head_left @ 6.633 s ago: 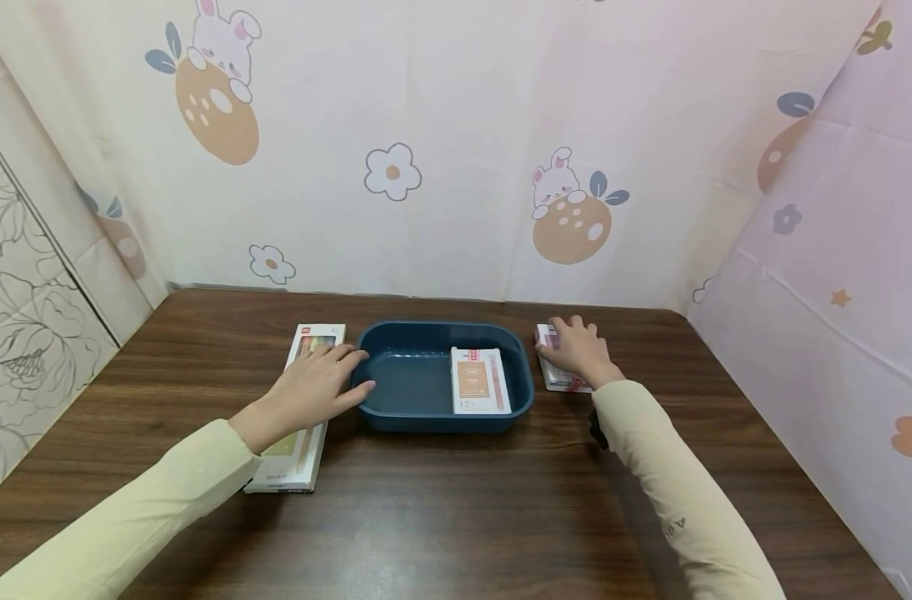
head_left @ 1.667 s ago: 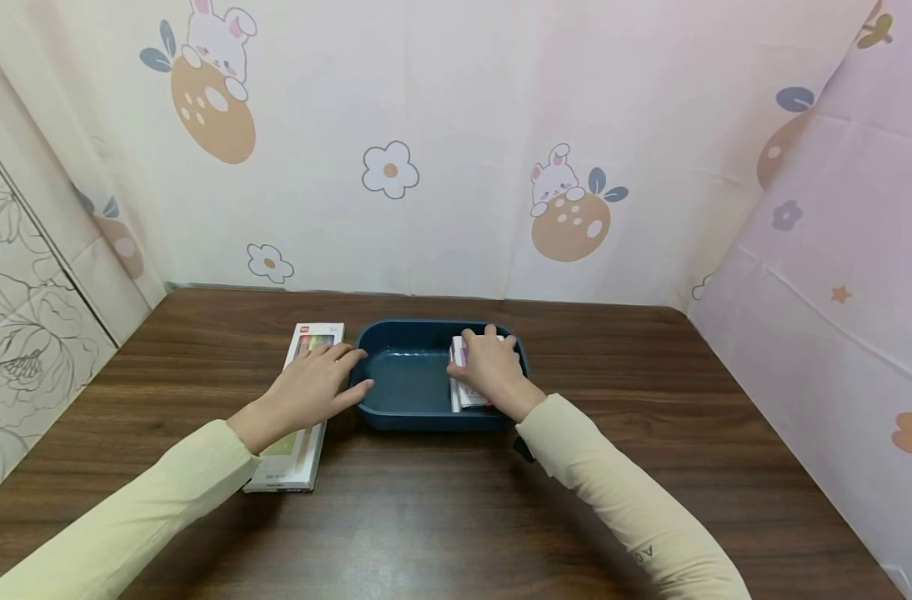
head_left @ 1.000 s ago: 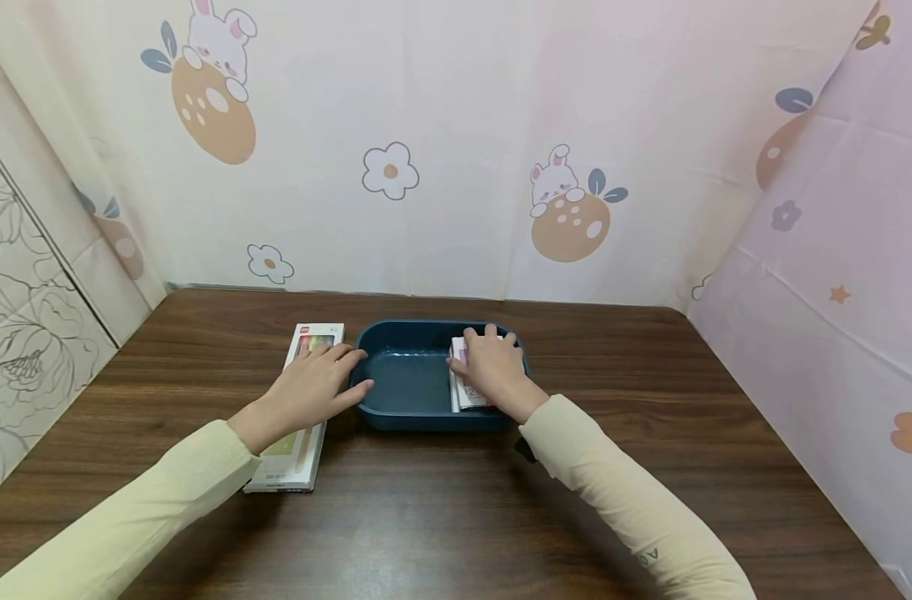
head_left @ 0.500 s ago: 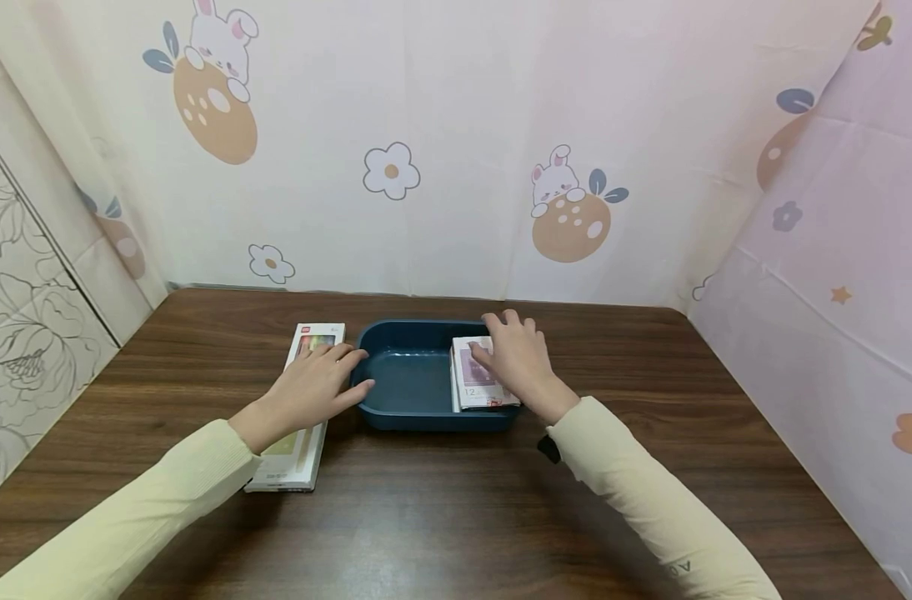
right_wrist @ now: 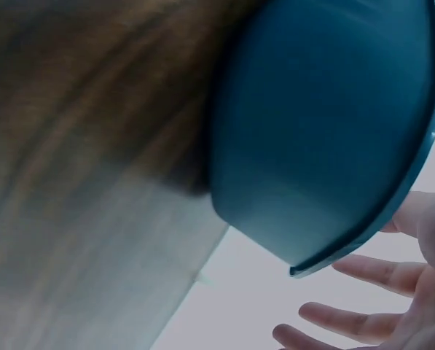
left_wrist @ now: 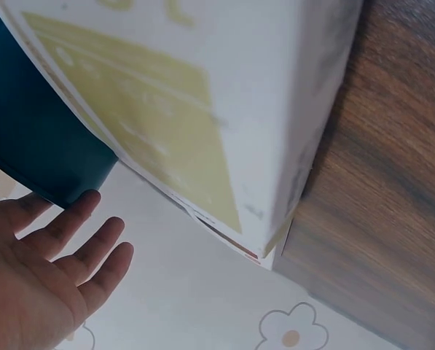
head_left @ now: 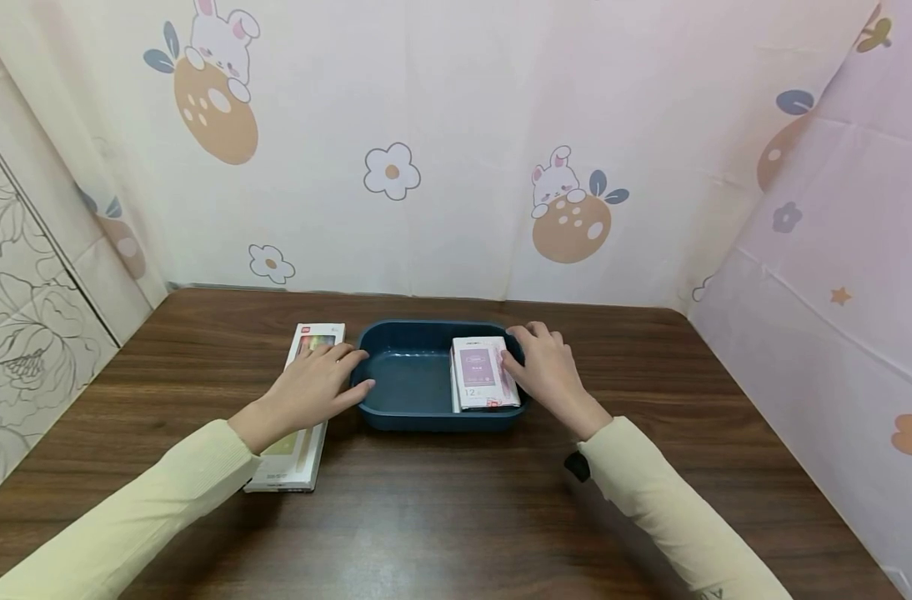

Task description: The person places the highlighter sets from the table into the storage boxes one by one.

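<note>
A dark blue plastic basin (head_left: 433,414) stands mid-table. Inside its right half lies a small white box with a purple label (head_left: 480,371), stacked on another white box whose left edge peeks out. My left hand (head_left: 313,387) is at the basin's left rim with fingers spread, above a long white box (head_left: 294,471) with a yellow-green panel. In the left wrist view, that hand (left_wrist: 49,270) has its fingertips by the basin (left_wrist: 35,117). My right hand (head_left: 549,371) is at the right rim, thumb over the edge; the right wrist view shows its fingers (right_wrist: 352,321) extended outside the basin wall (right_wrist: 312,131).
Brown wood-grain table (head_left: 411,517) lies under everything. A patterned curtain (head_left: 456,225) hangs along the table's back edge, and another covers the right side. A dark wrist device (head_left: 577,467) shows under the right sleeve.
The purple-labelled box went from the table's right side into the basin, onto the other box. My right hand then let go and moved right to the rim. The left hand stayed put.
</note>
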Tool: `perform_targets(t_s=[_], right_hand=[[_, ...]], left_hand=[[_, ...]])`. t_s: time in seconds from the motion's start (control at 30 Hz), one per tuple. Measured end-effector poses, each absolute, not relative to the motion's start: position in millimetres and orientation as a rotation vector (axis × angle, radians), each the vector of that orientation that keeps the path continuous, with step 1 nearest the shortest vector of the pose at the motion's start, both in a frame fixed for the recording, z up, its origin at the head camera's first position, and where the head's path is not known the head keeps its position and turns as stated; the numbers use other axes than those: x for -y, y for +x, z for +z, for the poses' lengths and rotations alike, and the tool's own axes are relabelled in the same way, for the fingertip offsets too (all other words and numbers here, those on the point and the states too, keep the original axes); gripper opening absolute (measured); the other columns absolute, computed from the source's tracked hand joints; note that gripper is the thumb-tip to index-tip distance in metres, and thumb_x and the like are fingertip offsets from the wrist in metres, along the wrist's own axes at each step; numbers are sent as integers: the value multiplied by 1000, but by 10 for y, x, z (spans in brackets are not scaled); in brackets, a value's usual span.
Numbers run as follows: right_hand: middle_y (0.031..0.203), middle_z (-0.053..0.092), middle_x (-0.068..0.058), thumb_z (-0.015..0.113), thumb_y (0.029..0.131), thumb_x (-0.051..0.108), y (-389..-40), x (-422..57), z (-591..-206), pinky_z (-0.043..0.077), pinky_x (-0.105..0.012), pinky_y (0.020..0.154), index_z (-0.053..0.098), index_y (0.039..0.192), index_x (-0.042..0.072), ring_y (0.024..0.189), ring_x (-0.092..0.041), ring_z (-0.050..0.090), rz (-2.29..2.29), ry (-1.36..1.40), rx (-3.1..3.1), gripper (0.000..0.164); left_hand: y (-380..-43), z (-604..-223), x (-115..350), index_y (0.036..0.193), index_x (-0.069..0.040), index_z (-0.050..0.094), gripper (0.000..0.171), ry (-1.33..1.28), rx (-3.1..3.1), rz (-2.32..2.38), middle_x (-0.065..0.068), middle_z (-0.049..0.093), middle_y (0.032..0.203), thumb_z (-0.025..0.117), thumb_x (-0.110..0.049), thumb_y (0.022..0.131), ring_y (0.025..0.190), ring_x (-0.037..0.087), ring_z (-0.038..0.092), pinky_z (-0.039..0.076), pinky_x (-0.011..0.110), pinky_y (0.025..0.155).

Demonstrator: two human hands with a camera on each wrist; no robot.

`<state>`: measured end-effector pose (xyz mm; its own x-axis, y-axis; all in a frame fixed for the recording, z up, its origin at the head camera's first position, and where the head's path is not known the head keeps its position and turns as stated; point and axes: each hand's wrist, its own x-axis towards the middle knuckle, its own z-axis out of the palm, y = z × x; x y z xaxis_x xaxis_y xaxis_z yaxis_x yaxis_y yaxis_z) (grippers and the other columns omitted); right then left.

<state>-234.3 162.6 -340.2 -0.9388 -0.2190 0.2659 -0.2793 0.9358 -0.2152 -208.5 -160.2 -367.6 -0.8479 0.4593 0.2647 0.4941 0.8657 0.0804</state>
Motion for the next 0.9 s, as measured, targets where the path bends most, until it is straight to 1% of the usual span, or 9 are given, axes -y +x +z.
perform_targets(t_s=[0.33,0.5,0.6,0.77,0.9], right_hand=[[123,51,-23,55,90,23,-2307,-1754,-3537,43,-55,86,59,118,7,104,-43,52,456,403,2848,32],[124,51,-23,55,90,21,-2311,-1802,-3581,45,-52,84,59,118,6,105,-42,51,561,438,2869,32],[125,50,-23,53,90,20,-2312,-1825,-3598,46,-50,82,58,120,5,106,-41,50,617,461,2878,33],[125,49,-22,52,91,18,-2325,-1858,-3629,45,-50,84,56,120,3,108,-40,49,664,522,2857,33],[123,51,-21,51,91,14,-2345,-1880,-3649,42,-52,86,56,119,2,108,-39,49,672,587,2827,32]], left_hand=[[-2065,-3676,1639,126,-10,54,56,-740,2807,-234,12,57,123,39,-52,92,109,31,54,41,49,93],[-2020,-3661,1684,132,-13,49,58,-732,2814,-226,11,56,124,37,-54,92,112,32,53,40,50,95],[-1985,-3627,1717,134,-14,46,59,-718,2820,-241,11,56,125,37,-55,92,113,32,52,40,51,94],[-1940,-3578,1797,134,-14,46,59,-679,2824,-237,11,54,128,38,-55,92,118,32,49,40,52,92],[-1899,-3570,1875,133,-12,47,59,-626,2868,-177,15,51,131,40,-53,92,117,35,49,40,54,91]])
